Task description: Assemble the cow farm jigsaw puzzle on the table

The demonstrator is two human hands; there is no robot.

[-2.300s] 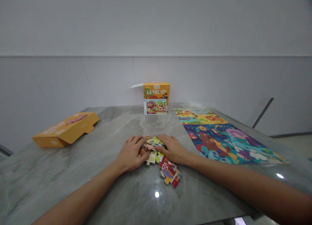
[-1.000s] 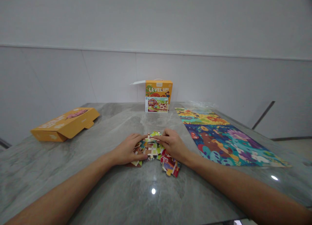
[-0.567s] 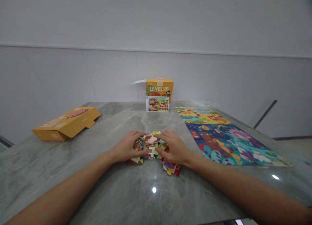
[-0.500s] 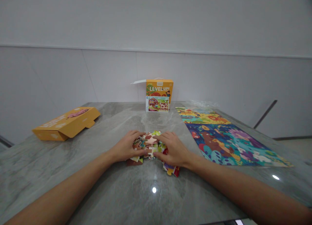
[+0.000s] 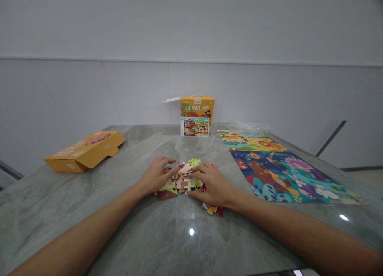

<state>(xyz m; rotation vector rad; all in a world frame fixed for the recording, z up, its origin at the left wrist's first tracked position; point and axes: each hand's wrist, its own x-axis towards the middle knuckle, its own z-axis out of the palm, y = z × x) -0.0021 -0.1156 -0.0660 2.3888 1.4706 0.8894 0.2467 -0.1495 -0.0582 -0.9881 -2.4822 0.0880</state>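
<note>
A loose heap of jigsaw puzzle pieces (image 5: 184, 182) lies on the grey table in front of me, printed in pink, brown, green and cream. My left hand (image 5: 156, 174) rests at the heap's left side, fingers apart, thumb reaching over the pieces. On the right side my right hand (image 5: 211, 184) lies over part of the heap with its fingers spread. Both hands touch pieces, and neither has a clear grip on one. Some pieces are hidden under the palms. A few red and yellow pieces (image 5: 213, 209) stick out below my right hand.
A yellow box (image 5: 86, 150) lies at the left. Against the wall stands an orange "LEVEL UP!" box (image 5: 197, 104), with a farm picture card (image 5: 195, 127) before it. Two assembled puzzles, a yellow one (image 5: 254, 141) and a dark blue one (image 5: 287, 178), lie right; clear plastic wrap (image 5: 251, 126) sits behind.
My left hand has lifted slightly and its thumb has moved up across the pieces, uncovering more at the lower left. My right hand has shifted little. The view has moved slightly.
</note>
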